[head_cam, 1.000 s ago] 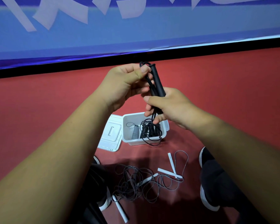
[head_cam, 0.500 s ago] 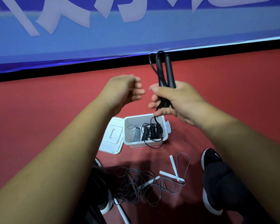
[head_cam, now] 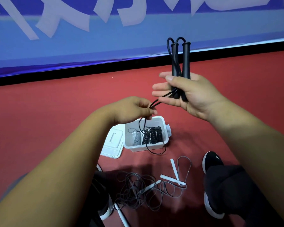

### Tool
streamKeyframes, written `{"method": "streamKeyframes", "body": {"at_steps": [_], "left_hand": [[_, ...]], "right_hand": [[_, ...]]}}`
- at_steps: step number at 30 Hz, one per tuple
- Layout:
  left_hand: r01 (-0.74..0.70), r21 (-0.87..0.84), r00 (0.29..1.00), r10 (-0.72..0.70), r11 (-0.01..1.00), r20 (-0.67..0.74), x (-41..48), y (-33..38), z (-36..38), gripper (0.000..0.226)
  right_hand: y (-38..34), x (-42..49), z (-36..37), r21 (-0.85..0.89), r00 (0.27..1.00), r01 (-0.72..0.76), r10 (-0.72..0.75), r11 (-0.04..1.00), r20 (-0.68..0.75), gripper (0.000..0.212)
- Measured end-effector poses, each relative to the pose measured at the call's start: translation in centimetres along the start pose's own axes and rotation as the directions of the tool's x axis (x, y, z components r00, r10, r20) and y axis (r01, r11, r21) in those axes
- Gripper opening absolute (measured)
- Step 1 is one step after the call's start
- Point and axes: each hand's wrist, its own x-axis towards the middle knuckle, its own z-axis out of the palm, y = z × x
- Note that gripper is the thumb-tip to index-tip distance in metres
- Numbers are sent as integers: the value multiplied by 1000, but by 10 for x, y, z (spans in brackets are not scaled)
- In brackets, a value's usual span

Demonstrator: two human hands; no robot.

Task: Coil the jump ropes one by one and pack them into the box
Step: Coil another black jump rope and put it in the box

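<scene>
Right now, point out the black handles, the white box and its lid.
black handles (head_cam: 186,63), head view, upper shaft of one handle.
white box (head_cam: 134,147), head view, near wall.
lid (head_cam: 111,148), head view, flat top.

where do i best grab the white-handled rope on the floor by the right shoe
I'd take the two white handles where they meet, coming straight down from above. They lie flat on the red floor, rigid and clear of the tangled cord to their left.
</scene>
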Motion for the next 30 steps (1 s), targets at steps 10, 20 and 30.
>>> {"method": "streamKeyframes", "body": {"at_steps": [10,20,30], "left_hand": [[-31,174,883,108,984,-457,8,-17,-26,12],[-263,-207,951,217,942,-219,-10,3,-32,28],[-258,48,954,262,965,-145,-20,21,-22,17]], "right_hand": [[11,1,2,-286,987,-119,145,951,69,33],[42,-7,11,-804,682,-94,626,588,378,45],[55,3,4,-816,786,-346,618,462,16,28]]}}
